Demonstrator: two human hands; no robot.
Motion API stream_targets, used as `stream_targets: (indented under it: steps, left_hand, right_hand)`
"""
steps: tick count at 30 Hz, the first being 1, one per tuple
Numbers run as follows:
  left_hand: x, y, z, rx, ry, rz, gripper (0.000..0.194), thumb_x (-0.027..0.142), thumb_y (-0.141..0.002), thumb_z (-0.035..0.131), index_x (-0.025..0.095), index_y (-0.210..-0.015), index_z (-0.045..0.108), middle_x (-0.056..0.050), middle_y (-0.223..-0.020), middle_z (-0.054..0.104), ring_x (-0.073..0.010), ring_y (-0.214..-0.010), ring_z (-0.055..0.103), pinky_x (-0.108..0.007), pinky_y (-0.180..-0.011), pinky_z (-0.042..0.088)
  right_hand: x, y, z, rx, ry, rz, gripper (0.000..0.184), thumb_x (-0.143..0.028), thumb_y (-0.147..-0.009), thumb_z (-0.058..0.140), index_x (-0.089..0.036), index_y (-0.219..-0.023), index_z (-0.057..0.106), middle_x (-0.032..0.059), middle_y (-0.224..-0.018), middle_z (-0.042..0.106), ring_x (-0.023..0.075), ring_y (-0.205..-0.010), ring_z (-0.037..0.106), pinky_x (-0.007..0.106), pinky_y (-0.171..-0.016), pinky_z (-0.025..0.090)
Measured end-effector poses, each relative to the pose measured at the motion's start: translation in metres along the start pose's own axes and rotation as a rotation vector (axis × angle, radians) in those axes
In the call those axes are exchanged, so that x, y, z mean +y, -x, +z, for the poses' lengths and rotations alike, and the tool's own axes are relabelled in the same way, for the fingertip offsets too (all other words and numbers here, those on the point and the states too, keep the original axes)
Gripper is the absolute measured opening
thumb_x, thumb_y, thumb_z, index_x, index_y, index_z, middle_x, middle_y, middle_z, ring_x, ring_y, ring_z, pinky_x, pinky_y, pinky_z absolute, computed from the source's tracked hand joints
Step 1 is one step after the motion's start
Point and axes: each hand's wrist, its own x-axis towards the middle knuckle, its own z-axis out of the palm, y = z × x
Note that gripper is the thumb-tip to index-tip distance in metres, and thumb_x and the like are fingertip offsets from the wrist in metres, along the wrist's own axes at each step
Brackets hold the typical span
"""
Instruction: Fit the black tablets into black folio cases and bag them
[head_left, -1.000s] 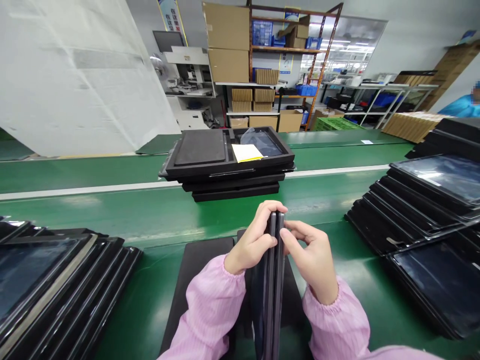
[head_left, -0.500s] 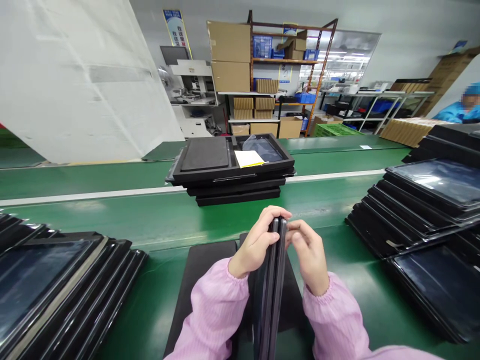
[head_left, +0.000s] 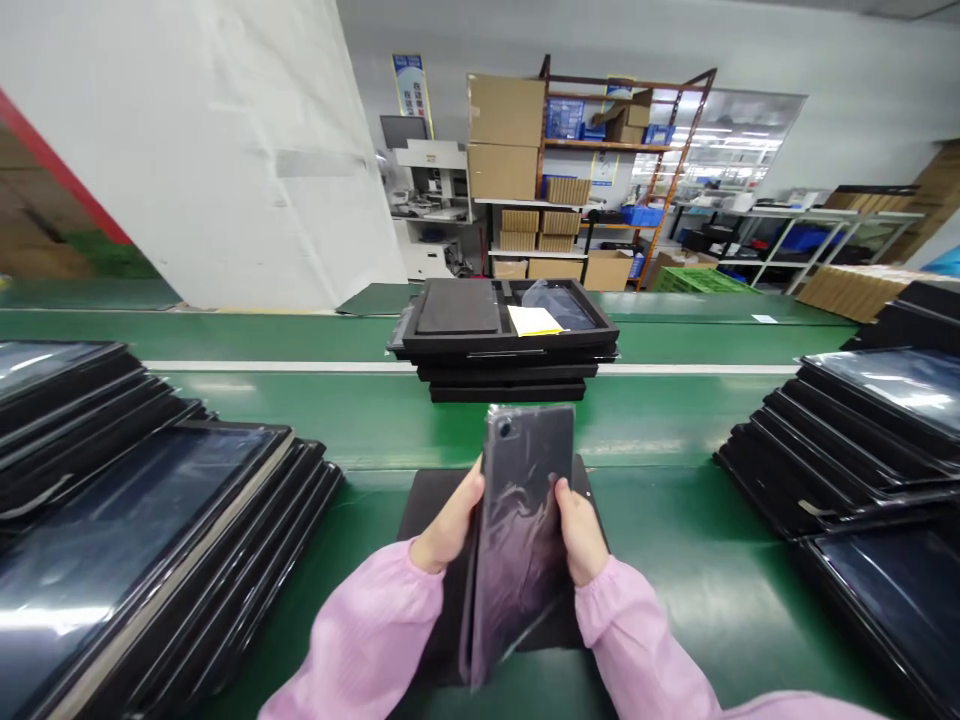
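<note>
Two thin tablets [head_left: 521, 540] are held upright and tilted, one behind the other, in front of me. The nearer one shows its dark back, with a camera lens at the top left corner and wrinkled clear film over it. My left hand [head_left: 452, 522] is closed around their left edge. On the other side my right hand [head_left: 582, 532] grips the right edge, thumb on the back and its other fingers hidden. Below and behind the tablets lies a flat black pad [head_left: 429, 492] on the green worktop, partly covered by my hands and sleeves.
A stack of black foam trays [head_left: 450, 345] stands ahead, with a white paper [head_left: 534, 320] on top. Black framed panels or trays are piled at the left [head_left: 157, 520] and right [head_left: 832, 440]. Beyond the green bench [head_left: 660, 400] are shelves with cartons [head_left: 506, 125].
The tablets have turned from edge-on to showing a back face. My right hand has closed on their right edge, and my left hand has slid down the left side. The view has shifted left.
</note>
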Motion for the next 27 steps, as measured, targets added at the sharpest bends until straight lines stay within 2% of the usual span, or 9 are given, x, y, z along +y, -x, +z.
stream_targets:
  steps: [2,4,10,13,16,19,21,25,27]
  left_hand:
    - [-0.017,0.022,-0.021,-0.073,-0.077,-0.214,0.077,0.070,-0.059,0.080,0.020,-0.117,0.070,-0.013,-0.127,0.071,-0.0395,-0.130,0.056,-0.052,-0.115,0.039]
    - [-0.034,0.037,-0.032,-0.005,-0.155,-0.298,0.083,0.059,-0.051,0.090,0.019,-0.120,0.068,-0.014,-0.128,0.071,-0.0401,-0.129,0.057,-0.055,-0.116,0.038]
    - [-0.059,0.048,-0.035,0.219,-0.024,-0.290,0.077,0.044,-0.050,0.094,0.018,-0.117,0.069,-0.013,-0.124,0.073,-0.0370,-0.124,0.062,-0.054,-0.114,0.040]
    - [-0.060,0.051,-0.038,0.228,0.033,-0.285,0.071,0.041,-0.051,0.094,0.018,-0.114,0.070,-0.012,-0.123,0.074,-0.0368,-0.124,0.062,-0.054,-0.114,0.040]
    - [-0.059,0.051,-0.039,0.199,0.060,-0.305,0.071,0.038,-0.047,0.095,0.018,-0.111,0.070,-0.012,-0.121,0.075,-0.0380,-0.123,0.062,-0.055,-0.112,0.042]
    - [-0.060,0.051,-0.038,0.185,0.073,-0.286,0.070,0.040,-0.050,0.094,0.018,-0.111,0.069,-0.012,-0.120,0.075,-0.0375,-0.120,0.064,-0.055,-0.110,0.045]
    - [-0.061,0.051,-0.036,0.146,0.064,-0.255,0.067,0.044,-0.055,0.092,0.017,-0.111,0.069,-0.012,-0.118,0.076,-0.0363,-0.117,0.065,-0.053,-0.107,0.048]
    - [-0.064,0.054,-0.037,0.065,-0.020,-0.254,0.053,0.049,-0.063,0.086,0.016,-0.103,0.072,-0.011,-0.103,0.078,-0.0341,-0.104,0.070,-0.050,-0.099,0.053]
    - [-0.065,0.055,-0.039,0.060,-0.074,-0.240,0.055,0.046,-0.064,0.086,0.016,-0.107,0.071,-0.011,-0.107,0.077,-0.0345,-0.107,0.068,-0.052,-0.102,0.052]
  right_hand:
    - [-0.006,-0.009,-0.009,0.028,0.015,0.024,0.059,-0.075,-0.075,0.066,-0.018,-0.062,0.068,0.0058,-0.053,0.067,0.0224,-0.054,0.065,0.033,-0.052,0.055]
    - [-0.009,-0.016,-0.012,0.055,0.052,0.017,0.052,-0.068,-0.072,0.072,-0.017,-0.062,0.068,0.0052,-0.056,0.069,0.0214,-0.055,0.065,0.033,-0.055,0.055]
    - [-0.006,-0.012,-0.013,0.089,0.146,-0.082,0.036,-0.054,-0.071,0.077,-0.021,-0.084,0.071,0.0101,-0.085,0.076,0.0274,-0.077,0.072,0.041,-0.072,0.060]
    - [-0.008,0.000,-0.021,0.108,0.231,-0.141,0.016,-0.041,-0.081,0.072,-0.027,-0.077,0.069,0.0084,-0.080,0.072,0.0274,-0.074,0.068,0.041,-0.072,0.057]
    - [-0.015,0.008,-0.026,0.123,0.345,-0.220,0.014,-0.033,-0.085,0.070,-0.030,-0.072,0.068,0.0075,-0.075,0.067,0.0293,-0.072,0.062,0.046,-0.074,0.052]
    - [-0.023,0.018,-0.013,0.119,0.523,-0.426,0.012,-0.028,-0.086,0.069,-0.031,-0.074,0.067,0.0063,-0.073,0.067,0.0295,-0.068,0.061,0.047,-0.070,0.051]
    - [-0.024,0.030,0.005,-0.010,0.574,-0.548,0.012,-0.023,-0.088,0.066,-0.029,-0.078,0.067,0.0045,-0.073,0.069,0.0267,-0.066,0.064,0.042,-0.064,0.053]
    - [-0.006,0.068,0.046,-0.579,0.484,-0.718,0.026,-0.023,-0.095,0.057,-0.031,-0.072,0.068,-0.0010,-0.065,0.070,0.0200,-0.058,0.066,0.032,-0.054,0.052]
    - [0.008,0.081,0.057,-0.754,0.506,-0.866,0.035,-0.026,-0.094,0.061,-0.030,-0.059,0.063,-0.0056,-0.055,0.065,0.0161,-0.046,0.059,0.031,-0.044,0.044]
